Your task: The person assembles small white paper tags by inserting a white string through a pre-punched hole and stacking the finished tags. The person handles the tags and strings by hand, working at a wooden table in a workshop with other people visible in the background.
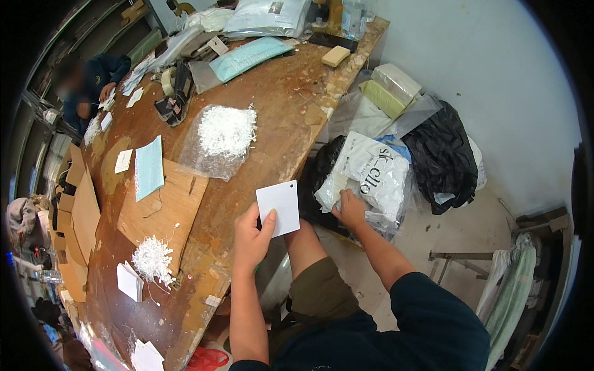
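Observation:
A white square card (286,217) with a small dark hole near one corner is held upright between the thumb and fingers of my left hand (249,242), just off the table's edge. Over to the right, my right hand (351,212) reaches down to a white printed plastic bag (377,170) lying on top of a filled clear bag. Its fingers are curled closed against whitish material at the bag's near left side. What they pinch, if anything, is too small to make out.
On the worn wooden table (266,93) lie a pile of white string tags (227,131) on clear plastic, a loose tag heap (152,258), a card stack (130,282) and a wooden board (185,191). Black bags (442,157) stand right. A person (93,86) sits far left.

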Tool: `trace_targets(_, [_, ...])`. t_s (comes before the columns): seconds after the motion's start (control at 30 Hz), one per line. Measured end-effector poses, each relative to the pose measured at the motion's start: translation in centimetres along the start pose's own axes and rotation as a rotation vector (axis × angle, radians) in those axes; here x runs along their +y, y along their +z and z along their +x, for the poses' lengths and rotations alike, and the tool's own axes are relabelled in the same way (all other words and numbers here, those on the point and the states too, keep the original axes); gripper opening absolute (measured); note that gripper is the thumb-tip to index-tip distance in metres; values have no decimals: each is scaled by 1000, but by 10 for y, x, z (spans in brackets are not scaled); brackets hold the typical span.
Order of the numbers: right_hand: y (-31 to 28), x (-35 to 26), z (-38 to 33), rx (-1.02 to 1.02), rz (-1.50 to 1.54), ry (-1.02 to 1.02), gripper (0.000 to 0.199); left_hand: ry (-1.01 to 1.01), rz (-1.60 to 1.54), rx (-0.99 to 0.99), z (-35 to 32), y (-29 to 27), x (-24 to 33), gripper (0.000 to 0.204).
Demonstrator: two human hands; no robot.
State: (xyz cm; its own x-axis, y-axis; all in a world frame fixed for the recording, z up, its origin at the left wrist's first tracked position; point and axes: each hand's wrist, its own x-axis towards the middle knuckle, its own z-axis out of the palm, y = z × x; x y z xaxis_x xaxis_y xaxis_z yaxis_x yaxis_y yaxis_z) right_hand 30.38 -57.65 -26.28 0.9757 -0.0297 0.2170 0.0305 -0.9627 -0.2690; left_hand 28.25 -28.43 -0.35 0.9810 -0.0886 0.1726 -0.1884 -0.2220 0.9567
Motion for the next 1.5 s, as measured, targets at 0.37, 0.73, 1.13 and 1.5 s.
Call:
trace_targets(0.37, [-2,2,-15,-37,98,123,59,42,144,-28,-2,-2,6,21])
trace_targets(0.73, [7,-7,-14,51,188,111,60,71,123,-7,1,-1,2,21])
trace_targets(1.13, [8,-5,-8,13,-121,-31,62,27,30,19,1,1,2,21])
trace_targets(1.5, [13,-20,-2,68,-14,124,50,6,4,18,0,0,3,20])
